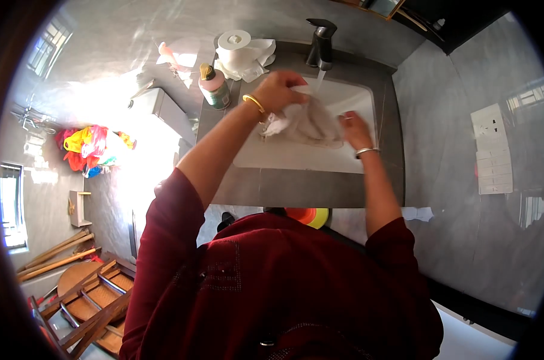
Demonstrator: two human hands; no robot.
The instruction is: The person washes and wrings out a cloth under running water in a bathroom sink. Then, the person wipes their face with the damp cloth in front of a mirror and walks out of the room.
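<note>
The grey counter extends across the centre of the view, with its front edge nearest the wearer. Beyond and below that edge, partly hidden by the dark red garment, orange and yellow rounded items are visible. The white basin is set into the counter, behind the front strip.

The pale cloth is located over the basin, between the two hands. It hangs in loose folds and is blurred. The right hand, with a silver-coloured bangle at the wrist, is positioned at the right side of the cloth, towards the right edge of the basin. Its fingers are bent; blur prevents confirmation of whether they grip the cloth. The left hand, with a yellow bangle at the wrist, is positioned over the rear left part of the basin. Its thumb and fingers are narrowly spaced and pinch the upper part of the cloth.

The pump bottle stands upright at the left edge of the counter. Behind it, at the rear left corner, the white paper roll stands on end beside crumpled paper. At the rear edge, the dark faucet discharges a stream of water into the basin, behind the cloth.
</note>
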